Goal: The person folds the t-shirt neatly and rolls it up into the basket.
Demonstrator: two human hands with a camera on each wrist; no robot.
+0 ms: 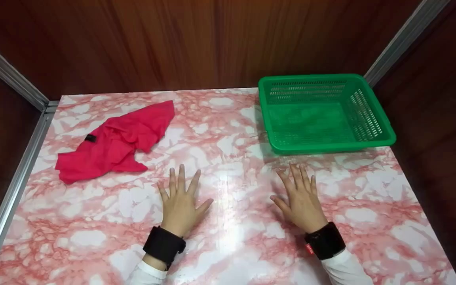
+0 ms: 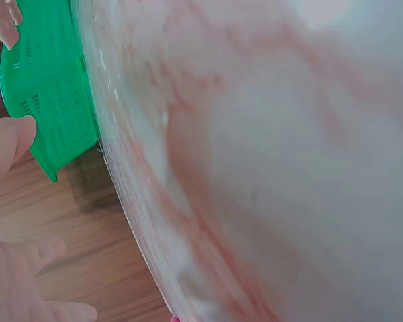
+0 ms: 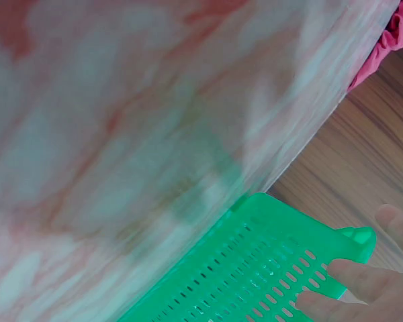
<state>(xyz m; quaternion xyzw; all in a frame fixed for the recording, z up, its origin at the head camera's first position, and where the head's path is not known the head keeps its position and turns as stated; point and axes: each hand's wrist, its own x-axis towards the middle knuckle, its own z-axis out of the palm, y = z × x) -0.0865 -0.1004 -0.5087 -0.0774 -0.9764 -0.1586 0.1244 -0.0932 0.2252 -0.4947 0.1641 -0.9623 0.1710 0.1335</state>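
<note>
We had our left hand point(image 1: 179, 209) and right hand point(image 1: 304, 206) spread wide above the marbled surface point(image 1: 228, 174).
Ahead and to the left of our left hand we saw the red cloth point(image 1: 119, 142) lying crumpled, apart from its fanned fingers; just beyond our right hand's splayed fingertips, reaching off to its right, stood our green basket point(image 1: 333, 148).

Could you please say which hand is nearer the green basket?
The right hand, just in front of the green basket; the left hand is nearer the red cloth.
</note>
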